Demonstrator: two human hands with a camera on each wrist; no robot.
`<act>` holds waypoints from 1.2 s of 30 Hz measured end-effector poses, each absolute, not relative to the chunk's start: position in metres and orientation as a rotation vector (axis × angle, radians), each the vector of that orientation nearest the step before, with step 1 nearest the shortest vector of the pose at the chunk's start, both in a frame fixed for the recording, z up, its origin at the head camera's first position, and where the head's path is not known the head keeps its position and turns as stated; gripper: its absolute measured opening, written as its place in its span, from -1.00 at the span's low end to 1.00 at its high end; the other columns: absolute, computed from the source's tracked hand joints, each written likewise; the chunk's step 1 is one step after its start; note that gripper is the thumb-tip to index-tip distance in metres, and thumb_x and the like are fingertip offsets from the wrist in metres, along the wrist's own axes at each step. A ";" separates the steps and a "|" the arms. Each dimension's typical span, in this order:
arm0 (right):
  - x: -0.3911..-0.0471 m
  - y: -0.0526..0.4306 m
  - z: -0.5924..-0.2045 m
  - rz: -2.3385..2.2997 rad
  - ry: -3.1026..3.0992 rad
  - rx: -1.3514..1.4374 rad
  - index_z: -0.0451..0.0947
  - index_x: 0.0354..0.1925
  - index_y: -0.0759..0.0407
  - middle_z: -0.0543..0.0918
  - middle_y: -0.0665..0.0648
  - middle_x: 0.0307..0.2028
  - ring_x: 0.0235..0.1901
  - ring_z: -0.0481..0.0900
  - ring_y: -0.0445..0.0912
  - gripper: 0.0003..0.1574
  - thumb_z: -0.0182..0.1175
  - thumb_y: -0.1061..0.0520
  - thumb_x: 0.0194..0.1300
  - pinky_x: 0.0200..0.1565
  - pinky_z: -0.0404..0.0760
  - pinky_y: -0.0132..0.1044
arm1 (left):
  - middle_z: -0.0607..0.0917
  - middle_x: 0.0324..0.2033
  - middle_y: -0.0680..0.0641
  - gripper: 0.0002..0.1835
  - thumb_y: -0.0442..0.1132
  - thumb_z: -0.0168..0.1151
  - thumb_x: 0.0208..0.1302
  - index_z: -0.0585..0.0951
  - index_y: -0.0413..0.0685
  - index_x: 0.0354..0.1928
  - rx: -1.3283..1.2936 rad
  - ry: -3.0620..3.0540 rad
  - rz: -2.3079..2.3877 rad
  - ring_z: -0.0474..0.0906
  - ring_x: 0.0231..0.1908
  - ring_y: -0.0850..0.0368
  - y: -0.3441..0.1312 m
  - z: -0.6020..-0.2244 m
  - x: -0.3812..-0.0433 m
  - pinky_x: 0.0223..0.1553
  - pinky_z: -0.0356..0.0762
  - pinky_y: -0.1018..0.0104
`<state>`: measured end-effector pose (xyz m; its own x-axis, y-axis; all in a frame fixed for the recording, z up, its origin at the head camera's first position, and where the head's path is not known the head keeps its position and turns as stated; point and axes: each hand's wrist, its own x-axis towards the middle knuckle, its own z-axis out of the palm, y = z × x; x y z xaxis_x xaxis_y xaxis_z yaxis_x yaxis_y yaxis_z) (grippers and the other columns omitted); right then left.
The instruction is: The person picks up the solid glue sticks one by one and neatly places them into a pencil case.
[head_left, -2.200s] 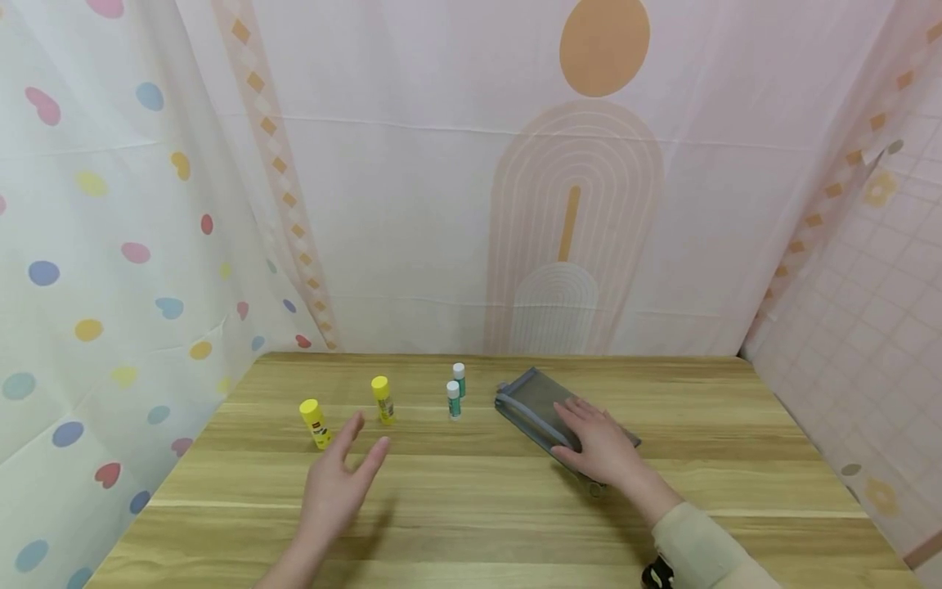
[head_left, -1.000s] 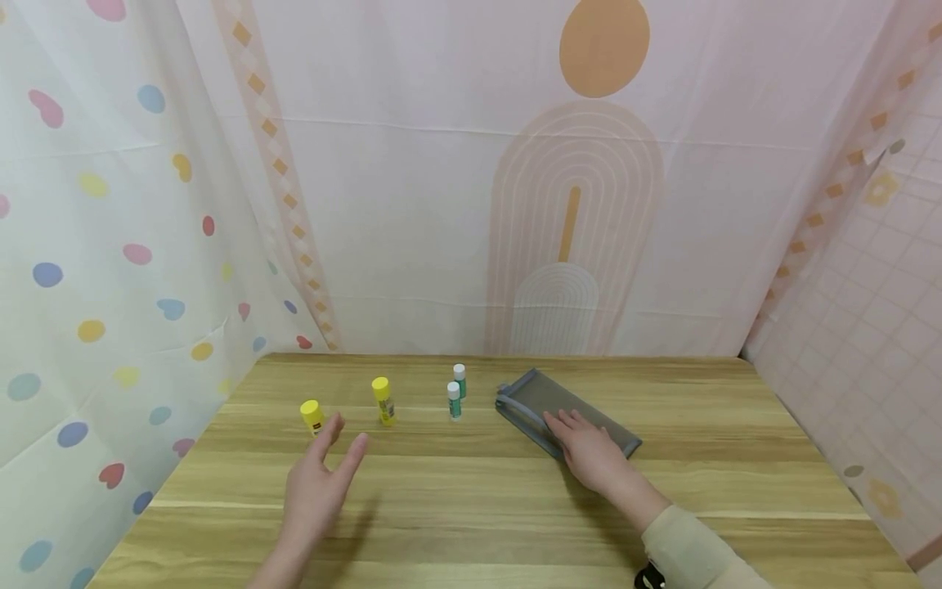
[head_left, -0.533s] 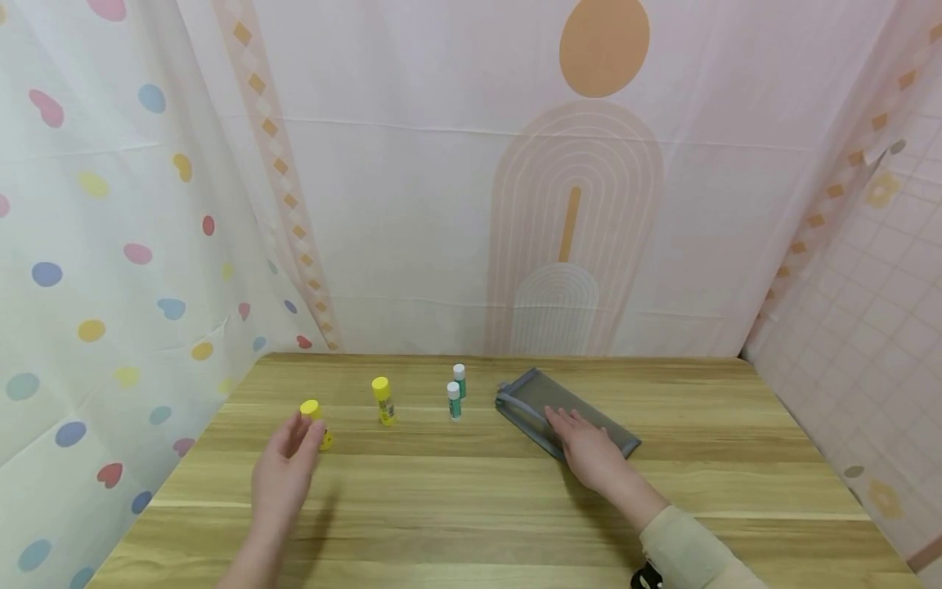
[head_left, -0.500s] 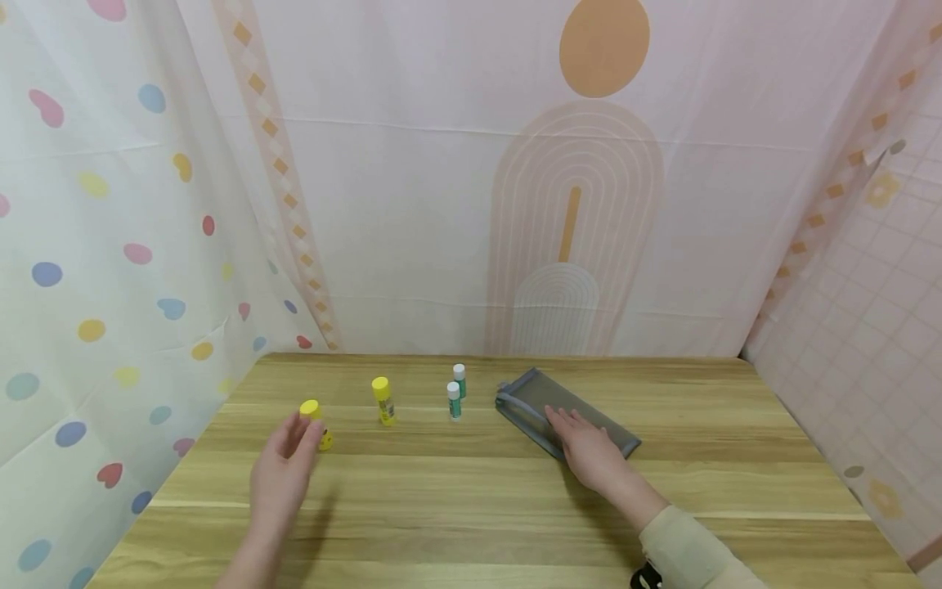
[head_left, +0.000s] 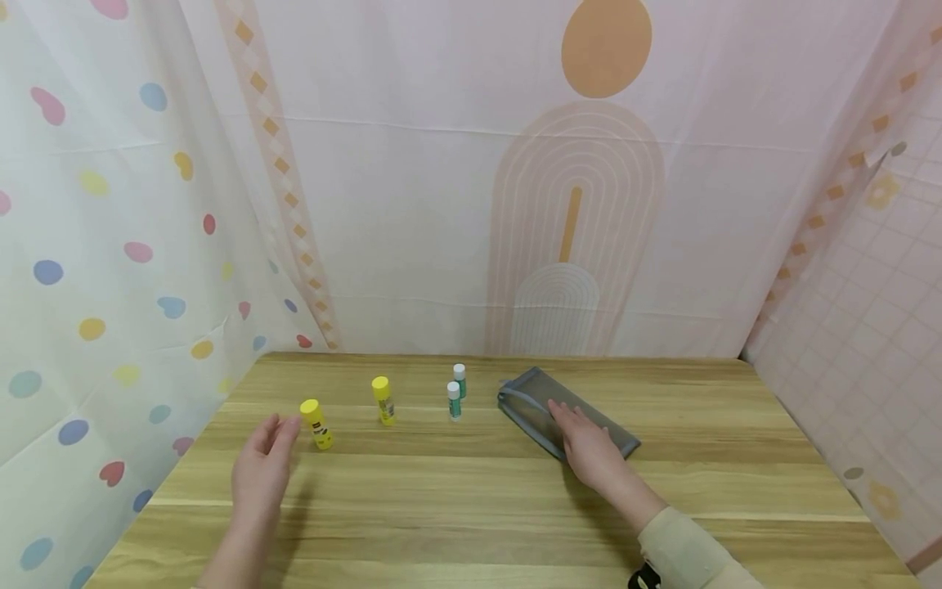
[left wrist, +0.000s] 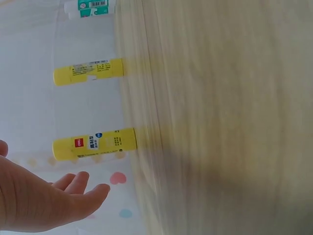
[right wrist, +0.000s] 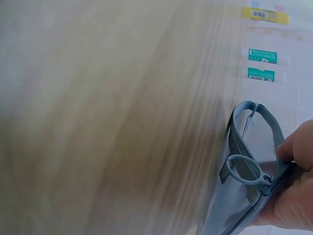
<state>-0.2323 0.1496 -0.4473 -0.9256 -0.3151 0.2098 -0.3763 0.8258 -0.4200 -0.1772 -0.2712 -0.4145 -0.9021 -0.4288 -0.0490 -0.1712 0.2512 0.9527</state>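
Just beside left fingers: leftmost yellow glue stick.

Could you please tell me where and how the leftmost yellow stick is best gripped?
The stick is probably best gripped round its upper half, coming from the left: it stands upright, a slim cylinder, and the left hand is on that side.

Soft even light, faint shadows on the wooden table, wrist views hazy
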 end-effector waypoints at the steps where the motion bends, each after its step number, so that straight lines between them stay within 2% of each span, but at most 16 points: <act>1: -0.232 0.149 -0.448 0.709 -2.876 0.544 0.31 0.39 0.29 0.42 0.39 0.29 0.27 0.35 0.36 -0.39 0.06 0.41 0.41 0.02 0.28 0.60 | 0.20 0.45 -0.28 -0.11 0.26 -0.05 0.45 -0.01 -0.18 0.54 0.565 -2.299 -1.707 0.09 0.42 -0.24 -0.272 -0.415 -0.178 0.40 0.12 -0.15; 11: -0.234 0.146 -0.448 0.761 -2.890 0.511 0.28 0.41 0.28 0.37 0.41 0.32 0.30 0.29 0.36 -0.38 0.04 0.39 0.43 0.07 0.23 0.59 | 0.18 0.45 -0.32 -0.08 0.21 0.02 0.44 -0.07 -0.22 0.54 0.565 -2.286 -1.780 0.10 0.42 -0.22 -0.277 -0.419 -0.188 0.40 0.15 -0.10; 18: -0.235 0.145 -0.450 0.771 -2.900 0.499 0.27 0.42 0.28 0.37 0.40 0.33 0.30 0.29 0.37 -0.38 0.03 0.39 0.43 0.08 0.22 0.59 | 0.21 0.44 -0.29 -0.05 0.19 0.12 0.39 -0.05 -0.17 0.55 0.600 -2.231 -1.878 0.15 0.39 -0.14 -0.279 -0.426 -0.199 0.40 0.17 -0.01; 26: -0.235 0.145 -0.451 0.759 -2.906 0.491 0.25 0.43 0.27 0.37 0.40 0.33 0.30 0.29 0.37 -0.35 0.04 0.40 0.42 0.08 0.23 0.59 | 0.23 0.42 -0.30 -0.15 -0.01 0.21 0.41 0.03 -0.19 0.53 0.597 -2.222 -1.880 0.17 0.37 -0.15 -0.276 -0.431 -0.207 0.40 0.20 0.04; 29: -0.236 0.145 -0.451 0.768 -2.910 0.488 0.25 0.44 0.26 0.36 0.39 0.34 0.30 0.29 0.37 -0.34 0.04 0.40 0.42 0.09 0.22 0.58 | 0.26 0.40 -0.33 -0.21 -0.13 0.23 0.41 0.09 -0.25 0.51 0.576 -2.227 -1.841 0.21 0.35 -0.16 -0.274 -0.431 -0.210 0.28 0.35 0.34; 32: -0.236 0.145 -0.451 0.764 -2.912 0.486 0.24 0.44 0.26 0.36 0.39 0.34 0.30 0.29 0.37 -0.35 0.03 0.39 0.43 0.10 0.22 0.58 | 0.33 0.35 -0.34 -0.26 -0.20 0.24 0.39 0.16 -0.31 0.48 0.565 -2.255 -1.754 0.27 0.30 -0.16 -0.273 -0.432 -0.214 -0.04 0.38 0.70; 34: -0.237 0.144 -0.452 0.760 -2.912 0.485 0.25 0.44 0.26 0.36 0.39 0.34 0.30 0.29 0.37 -0.35 0.02 0.39 0.43 0.09 0.22 0.58 | 0.36 0.32 -0.35 -0.28 -0.23 0.25 0.37 0.19 -0.33 0.46 0.564 -2.267 -1.712 0.30 0.28 -0.15 -0.273 -0.434 -0.216 -0.22 0.32 0.81; 36: -0.237 0.144 -0.452 0.760 -2.912 0.483 0.24 0.44 0.25 0.36 0.39 0.34 0.30 0.29 0.37 -0.35 0.02 0.39 0.43 0.10 0.22 0.58 | 0.39 0.29 -0.36 -0.29 -0.25 0.25 0.36 0.22 -0.35 0.44 0.563 -2.268 -1.692 0.33 0.25 -0.16 -0.273 -0.436 -0.218 -0.27 0.33 0.82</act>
